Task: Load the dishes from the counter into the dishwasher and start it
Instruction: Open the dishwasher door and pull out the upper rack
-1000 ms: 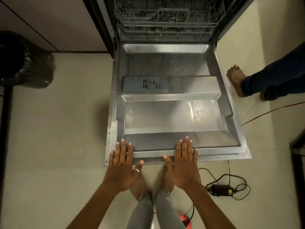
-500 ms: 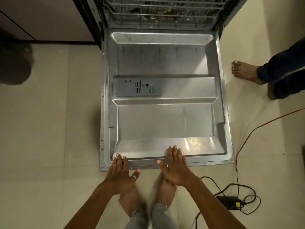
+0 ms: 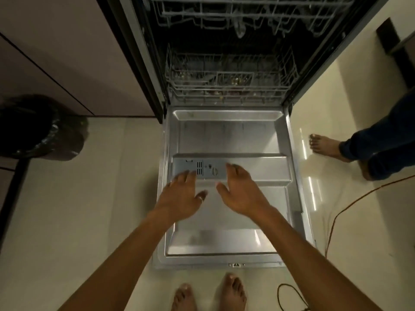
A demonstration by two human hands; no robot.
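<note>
Dishwasher (image 3: 226, 63): directly ahead of the person, door (image 3: 224, 135) lowered flat, steel inner face up; detergent dispenser (image 3: 190, 168) set in the door's left half, its moulded marks too small to read.

Left hand (image 3: 182, 196): palm down, fingers extended and loosely spread, holding nothing; fingertips at the near edge of the dispenser (contact with the panel cannot be confirmed); a ring (image 3: 201, 198) on the thumb.

Right hand (image 3: 241, 189): fingers relaxed and slightly curved, holding nothing; positioned over the door just right of the dispenser.

Lower rack (image 3: 229, 86) pushed in, contents too dim to identify; upper rack (image 3: 247, 12) above it.

Surroundings: a dark bin (image 3: 40, 129) at left; another person's bare foot (image 3: 323, 145) and an orange cable (image 3: 359, 198) at right.
</note>
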